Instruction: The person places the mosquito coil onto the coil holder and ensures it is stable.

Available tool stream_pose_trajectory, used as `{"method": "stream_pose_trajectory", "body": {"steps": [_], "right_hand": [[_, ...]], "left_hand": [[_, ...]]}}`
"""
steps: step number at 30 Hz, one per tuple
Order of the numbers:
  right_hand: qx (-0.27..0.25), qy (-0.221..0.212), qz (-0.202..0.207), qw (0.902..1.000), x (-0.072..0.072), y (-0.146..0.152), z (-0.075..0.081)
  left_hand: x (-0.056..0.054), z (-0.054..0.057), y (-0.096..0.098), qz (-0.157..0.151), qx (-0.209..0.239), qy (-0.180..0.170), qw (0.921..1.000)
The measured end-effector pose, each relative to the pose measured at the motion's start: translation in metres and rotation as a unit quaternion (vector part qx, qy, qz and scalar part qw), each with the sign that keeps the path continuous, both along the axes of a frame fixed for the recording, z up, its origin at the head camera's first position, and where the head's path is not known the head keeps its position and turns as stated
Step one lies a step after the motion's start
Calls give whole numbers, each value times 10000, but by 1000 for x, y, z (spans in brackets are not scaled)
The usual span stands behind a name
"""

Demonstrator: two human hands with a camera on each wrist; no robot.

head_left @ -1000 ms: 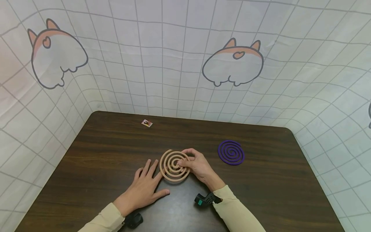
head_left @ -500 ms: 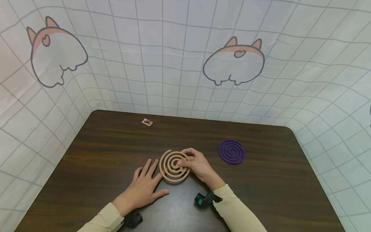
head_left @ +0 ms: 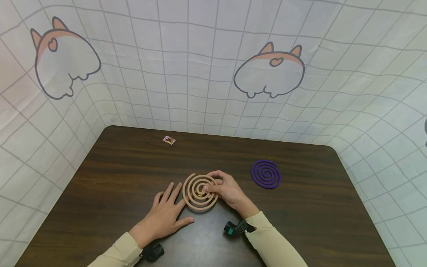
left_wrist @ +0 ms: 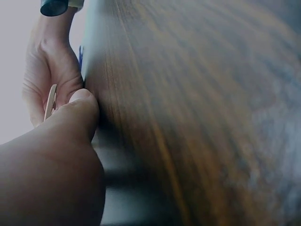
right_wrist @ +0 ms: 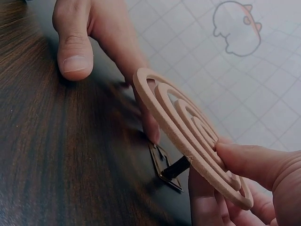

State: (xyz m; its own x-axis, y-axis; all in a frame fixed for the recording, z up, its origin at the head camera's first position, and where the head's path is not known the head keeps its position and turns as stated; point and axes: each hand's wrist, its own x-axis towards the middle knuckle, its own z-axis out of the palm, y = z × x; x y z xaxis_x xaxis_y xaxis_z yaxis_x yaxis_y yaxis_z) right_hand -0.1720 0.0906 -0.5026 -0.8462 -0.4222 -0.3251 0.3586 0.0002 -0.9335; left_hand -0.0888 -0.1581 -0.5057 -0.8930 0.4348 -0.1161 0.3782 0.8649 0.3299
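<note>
A tan mosquito coil (head_left: 184, 191) is pinched in my right hand (head_left: 228, 191), thumb on top near its centre and fingers beneath. The right wrist view has the coil (right_wrist: 176, 136) tilted above the table. Under it a small metal stand (right_wrist: 176, 167) with a dark upright piece sits on the tabletop; whether coil and stand touch, I cannot tell. My left hand (head_left: 163, 220) lies spread on the table, palm down, left of the coil. One of its fingertips (right_wrist: 151, 132) reaches the stand's edge. A purple mosquito coil (head_left: 265, 174) lies flat to the right.
A small printed card or packet (head_left: 169, 140) lies near the back edge of the dark wooden table (head_left: 317, 207). White gridded curtains (head_left: 207, 85) with cartoon prints hang behind and at both sides. Each wrist wears a black camera (head_left: 236, 228).
The tan coil has shifted very slightly left and toward me in my right hand. My left hand has stayed in nearly the same place.
</note>
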Motion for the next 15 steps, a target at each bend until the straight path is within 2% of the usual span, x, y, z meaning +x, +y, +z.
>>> {"method": "stream_pose_trajectory", "body": {"steps": [15], "right_hand": [[-68,-15,3,10000,1,0,1]], "left_hand": [[0,-2,-1,16,3,1,10000]]}}
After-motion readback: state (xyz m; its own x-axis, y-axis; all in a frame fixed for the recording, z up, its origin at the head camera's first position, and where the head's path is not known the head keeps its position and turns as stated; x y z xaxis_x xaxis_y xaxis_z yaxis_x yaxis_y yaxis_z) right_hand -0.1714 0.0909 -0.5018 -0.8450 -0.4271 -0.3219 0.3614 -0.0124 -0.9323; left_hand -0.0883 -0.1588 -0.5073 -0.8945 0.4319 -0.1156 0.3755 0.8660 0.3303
